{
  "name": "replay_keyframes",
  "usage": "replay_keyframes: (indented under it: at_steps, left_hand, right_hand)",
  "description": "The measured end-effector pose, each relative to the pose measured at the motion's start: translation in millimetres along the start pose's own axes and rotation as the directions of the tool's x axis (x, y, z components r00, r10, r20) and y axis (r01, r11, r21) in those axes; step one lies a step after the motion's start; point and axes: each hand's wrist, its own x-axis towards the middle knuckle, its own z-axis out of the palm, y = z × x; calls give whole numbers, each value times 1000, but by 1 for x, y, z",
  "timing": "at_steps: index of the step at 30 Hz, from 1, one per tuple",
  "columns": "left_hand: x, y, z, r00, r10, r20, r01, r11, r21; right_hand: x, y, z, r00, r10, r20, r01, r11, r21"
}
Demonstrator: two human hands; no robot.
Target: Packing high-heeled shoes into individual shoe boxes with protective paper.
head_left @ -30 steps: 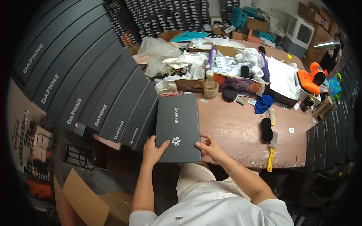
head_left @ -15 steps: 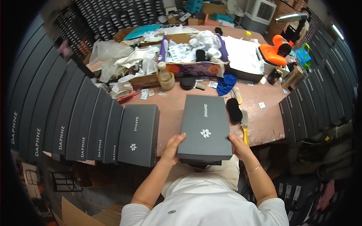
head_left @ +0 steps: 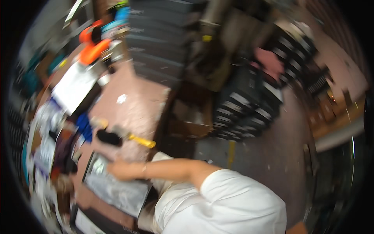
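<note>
An open dark shoe box (head_left: 145, 203) stands at the table's near edge, filled with pale grey, crinkled wrapping (head_left: 113, 191). My right hand (head_left: 124, 170) reaches over its upper part, near a whitish-green patch inside; motion blur smears the fingers, so I cannot tell what they touch. Just beyond the hand are a black oval pad (head_left: 109, 137) and a yellow-handled brush (head_left: 142, 141). My left hand does not show. At the bottom left lies another dark box piece with a white inside (head_left: 87, 224), partly cut off.
A blue cloth (head_left: 83, 127), a white-topped box (head_left: 76, 84) and an orange device (head_left: 93, 50) are along the table's far side. Dark boxes (head_left: 156, 43) are stacked at the table's end. More dark boxes with white labels (head_left: 245, 105) stand on the floor to the right.
The view has swung sharply to the right and blurred. The closed lid between both hands is gone from the box, showing the wrapping inside. My left hand has left view.
</note>
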Motion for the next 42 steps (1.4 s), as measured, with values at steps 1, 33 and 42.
replay_keyframes:
  at_steps: [1, 33, 42]
  left_hand:
    - [10, -23, 18, 985, 173, 1, -169, 962, 215]
    - [143, 82, 147, 769, 630, -103, -584, 760, 285]
    - [78, 53, 142, 869, 240, -432, -452, 742, -496]
  right_hand:
    - [11, -1, 25, 1000, 18, 6, -18, 999, 43]
    - [17, -8, -120, 937, 32, 347, -153, 932, 328]
    - [-38, 40, -57, 917, 158, 367, -399, 385, 832]
